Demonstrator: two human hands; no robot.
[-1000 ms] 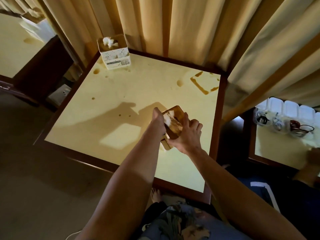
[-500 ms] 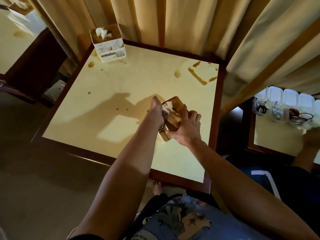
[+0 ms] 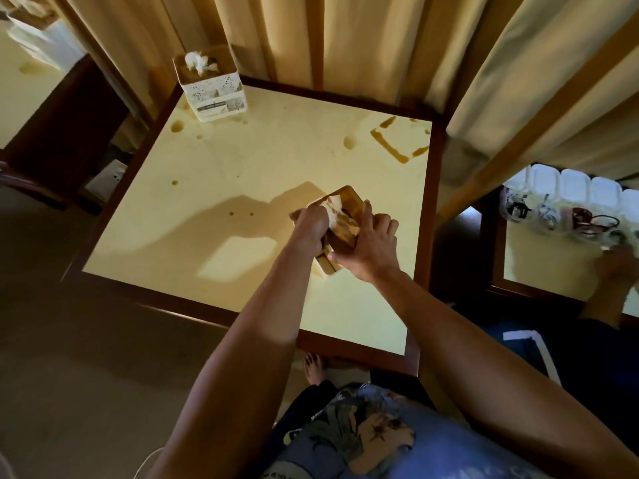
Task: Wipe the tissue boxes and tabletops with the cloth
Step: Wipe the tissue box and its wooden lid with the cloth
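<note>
On the right half of a square, pale yellow counter (image 3: 242,174) with a dark wood border, a person is working on a tissue box (image 3: 340,221) that is tilting up off the surface. The right hand (image 3: 368,248) is gripping the box's near right side, fingers (image 3: 389,221) curling over its brown top and thumb lying along the near edge. The left hand (image 3: 311,228) is pressing a dark cloth (image 3: 296,216) against the box's left side, fingers closing on the cloth; most of the cloth is hiding under the hand. White tissue is poking out of the top between the two hands.

Brown spill marks are dotting the counter: a square ring stain (image 3: 397,141) at the far right corner and scattered drops toward the far left. A second tissue box (image 3: 211,86), white with a patterned side, is standing at the far left corner. Beige curtains (image 3: 345,39) are hanging behind the counter. Another yellow counter (image 3: 553,267) is sitting to the right, carrying a row of white containers (image 3: 574,188), and a further one is showing at far left. Dull carpet is covering the floor (image 3: 86,375).
</note>
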